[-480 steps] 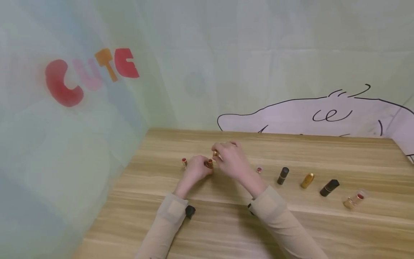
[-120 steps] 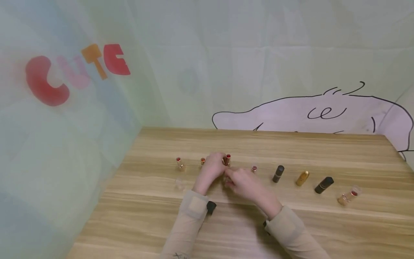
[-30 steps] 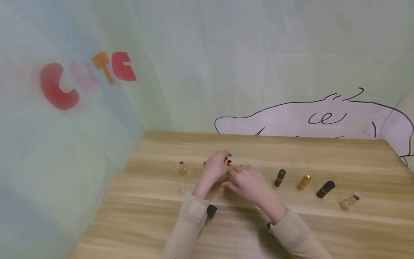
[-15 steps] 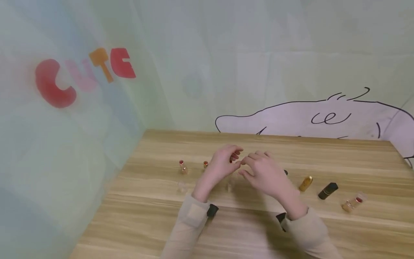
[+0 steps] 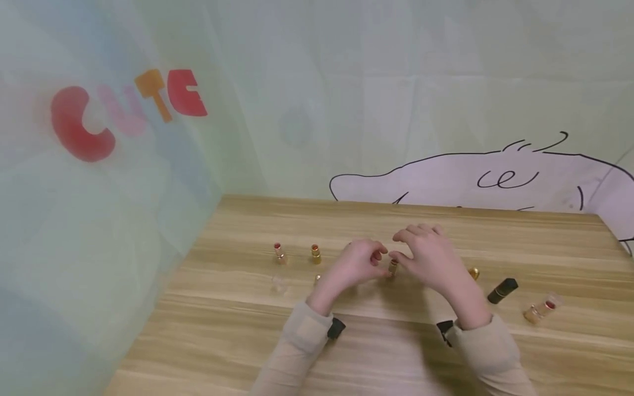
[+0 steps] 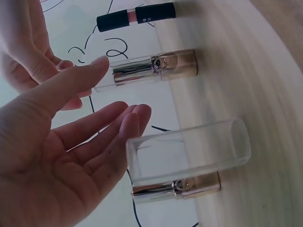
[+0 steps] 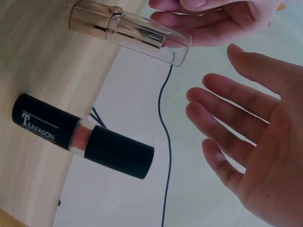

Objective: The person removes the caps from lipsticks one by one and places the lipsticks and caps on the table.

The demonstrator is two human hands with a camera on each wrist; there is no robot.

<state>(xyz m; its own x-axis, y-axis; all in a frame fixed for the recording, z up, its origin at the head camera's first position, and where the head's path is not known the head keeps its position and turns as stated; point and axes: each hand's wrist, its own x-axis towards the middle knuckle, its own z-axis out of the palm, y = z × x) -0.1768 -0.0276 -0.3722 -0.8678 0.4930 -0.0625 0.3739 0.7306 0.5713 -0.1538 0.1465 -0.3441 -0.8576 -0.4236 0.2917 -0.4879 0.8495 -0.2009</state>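
Note:
A gold lipstick under a clear cap (image 5: pixel 393 268) stands upright on the table, between my two hands. My left hand (image 5: pixel 359 263) is just left of it, thumb and fingers apart; in the left wrist view the thumb tip overlaps the cap of this lipstick (image 6: pixel 177 64). My right hand (image 5: pixel 428 258) hovers on its right with loosely spread fingers, nothing in them. Beside the left hand, the left wrist view shows a loose clear cap (image 6: pixel 189 149) in front of an uncapped gold lipstick (image 6: pixel 203 184). The left hand hides that pair in the head view.
Farther left stand two uncapped lipsticks, one pinkish-gold (image 5: pixel 280 254) and one gold (image 5: pixel 316 254), with a clear cap (image 5: pixel 279 284) and a gold cap (image 5: pixel 317 279) before them. Rightward are a black lipstick (image 7: pixel 83 135), a gold one (image 5: pixel 474 273), another black one (image 5: pixel 502 290) and a clear-capped one (image 5: pixel 540 309).
Sixteen seconds ago the right hand held a gold cap by the second lipstick. The third lipstick's clear cap now stands on the table. Both hands have since moved right to the fourth lipstick.

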